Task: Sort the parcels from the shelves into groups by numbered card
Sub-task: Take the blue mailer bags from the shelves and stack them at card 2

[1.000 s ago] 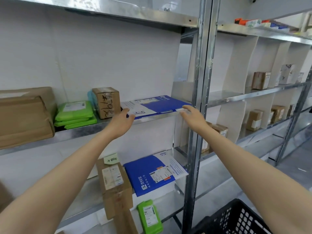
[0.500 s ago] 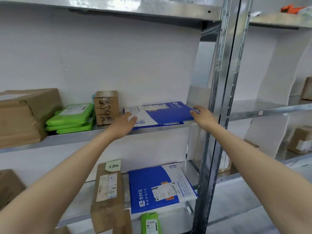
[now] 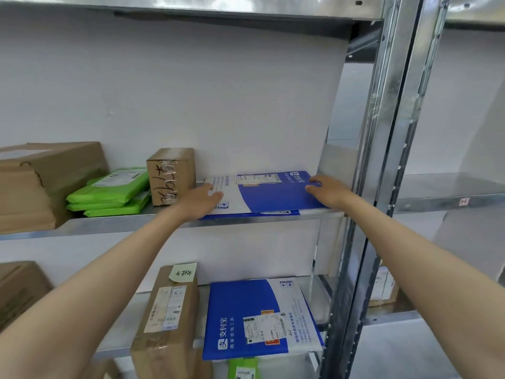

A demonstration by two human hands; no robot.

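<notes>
A flat blue-and-white parcel (image 3: 273, 195) with a shipping label lies on the middle shelf (image 3: 123, 222), on top of another flat mailer. My left hand (image 3: 200, 199) rests on its white left end, fingers spread on top. My right hand (image 3: 328, 191) lies flat on its blue right end, close to the steel upright (image 3: 382, 160). Neither hand is closed around the parcel, and it still lies flat on the shelf. Left of it stand a small carton (image 3: 170, 176) with handwriting and a stack of green mailers (image 3: 109, 192).
A large brown carton (image 3: 41, 181) fills the shelf's left end. On the shelf below lie a long carton (image 3: 166, 318) with a yellow note (image 3: 182, 272), another blue parcel (image 3: 246, 315), a green mailer (image 3: 243, 369) and a carton (image 3: 19, 291) at far left.
Both hands have slid from the parcel's front edge further onto its top. The camera has moved closer and turned left, so the black basket and right-hand shelves are out of view.
</notes>
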